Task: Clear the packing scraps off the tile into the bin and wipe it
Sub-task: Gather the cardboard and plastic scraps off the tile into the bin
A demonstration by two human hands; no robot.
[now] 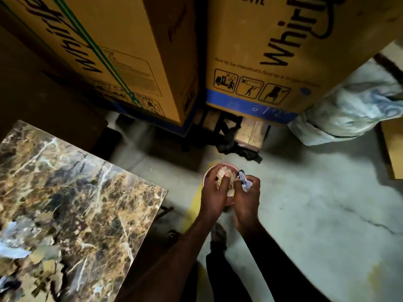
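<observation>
Step in hand: dumping scraps into the bin. Both hands are over a small round pinkish bin (220,168) on the concrete floor (305,214), just right of the marble-pattern tile (76,182).

Left hand (214,190) is curled round a wad of pale crumpled scraps (226,182), fingers pressing it down at the bin mouth. Right hand (247,197) is clenched on a smaller blue-and-white scrap of paper (244,182), pinched between thumb and fingers, right beside the left hand and w/ the paper at the bin's right rim. Neither load looks let go yet; can't tell how full the bin is, hands cover most of it.

Tile isn't clear: a pale blue-white scrap (13,249) lies near its left edge, another bit (6,284) at the lower left corner, plus some tan bits around there, blurry. No cloth visible for wiping.

Background: two big cardboard boxes (272,51) standing on wood blocks, a white sack (349,114) on the floor at right.

Judgement: early-to-mid in the clearing part, wipe not begun. Next move prob. calls for opening both hands over the bin so the scraps drop inside, not beside it, since the bin is small and the wad looks nearly as wide as the mouth. Then back to the tile's left side for the rest, then find smth to wipe with.
</observation>
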